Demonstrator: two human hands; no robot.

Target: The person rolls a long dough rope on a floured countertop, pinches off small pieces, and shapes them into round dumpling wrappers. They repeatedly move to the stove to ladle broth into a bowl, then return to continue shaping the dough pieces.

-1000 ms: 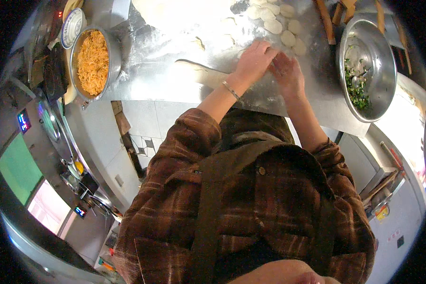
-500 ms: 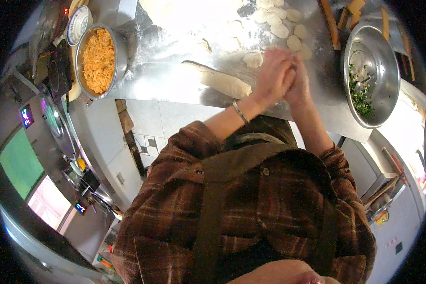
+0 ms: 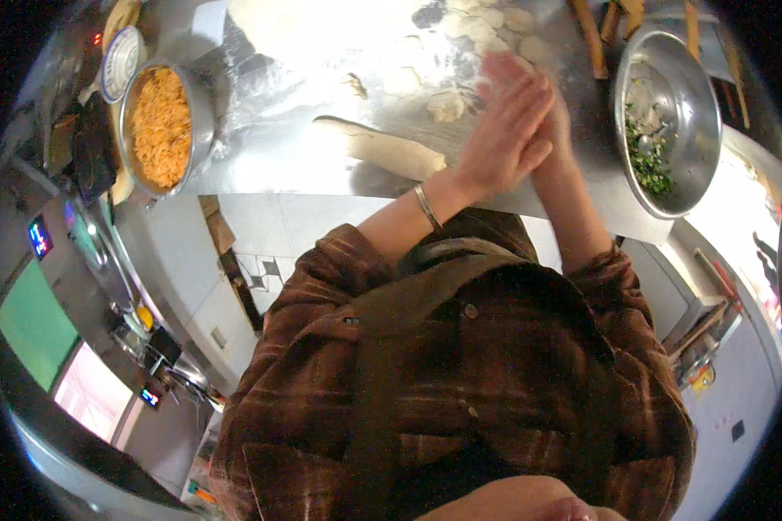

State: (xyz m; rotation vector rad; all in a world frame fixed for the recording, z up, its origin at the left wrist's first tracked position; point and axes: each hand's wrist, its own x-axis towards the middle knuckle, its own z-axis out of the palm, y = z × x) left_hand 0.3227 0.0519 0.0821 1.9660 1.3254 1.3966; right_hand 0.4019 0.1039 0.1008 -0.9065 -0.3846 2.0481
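Observation:
My left hand [image 3: 502, 143] and my right hand [image 3: 554, 122] are pressed palm to palm above the front of the floury metal table. The left fingers lie straight across the right palm; whatever is between the palms is hidden. Right fingers are partly covered and blurred. Left of the hands rests a thick dough log [image 3: 382, 148]. A small dough piece [image 3: 446, 106] lies just beyond its right end. Farther back, several flattened dough rounds [image 3: 487, 22] are grouped, and a broad pale dough sheet [image 3: 313, 26] is washed out by glare.
At the left edge stands a metal bowl [image 3: 202, 122] of orange shredded food, with a patterned white bowl [image 3: 122, 65] behind it. On the right is a metal bowl [image 3: 712, 113] holding chopped greens [image 3: 650, 165]. Wooden sticks [image 3: 589, 39] lie at the back right.
My hands stay together, but the left fingers have slid and straightened over the right palm. The whole view has shifted a little, moving the bowls and dough leftward in it.

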